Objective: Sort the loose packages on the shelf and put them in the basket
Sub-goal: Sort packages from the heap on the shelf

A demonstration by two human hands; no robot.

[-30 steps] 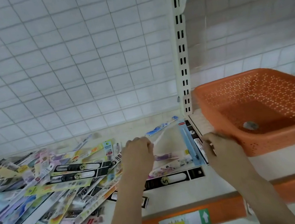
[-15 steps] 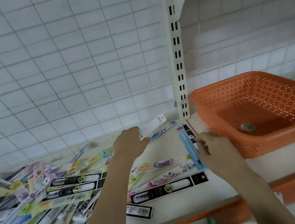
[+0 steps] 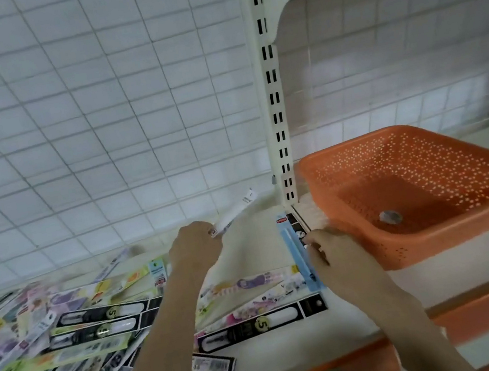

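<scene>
- We see our left hand (image 3: pixel 195 248) raised above the shelf (image 3: pixel 255 255), fingers curled round the near end of a white package (image 3: pixel 235 213), which slants up and away toward the back wall grid (image 3: pixel 80 132), clear of everything below it.
- Our right hand (image 3: pixel 335 254) is down near the shelf's right end, fingers pinching a small stack of packages with a blue package (image 3: pixel 297 254) on top; the stack lies lengthwise, front to back, its far end by the foot of the slotted upright (image 3: pixel 273 98).
- A black package shows just under the blue one at the far end; how many lie beneath, we cannot tell.
- The orange basket (image 3: pixel 362 249) sits just to the right of that hand, on the next shelf section, its near left corner close behind our knuckles. One small round grey thing (image 3: pixel 390 218) lies on its floor; what it is, we cannot tell.
- The loose pile of packages (image 3: pixel 52 343) covers the left half of the shelf, heaped and crossing at all angles, out to the front edge.
- Nearer the middle a black package (image 3: pixel 261 324) marked "5" lies flat beside pale, colourful ones, and a short black package (image 3: pixel 214 365) sits close to the front edge.
- The orange front rail (image 3: pixel 475 318) carries price tags, blurred here.
</scene>
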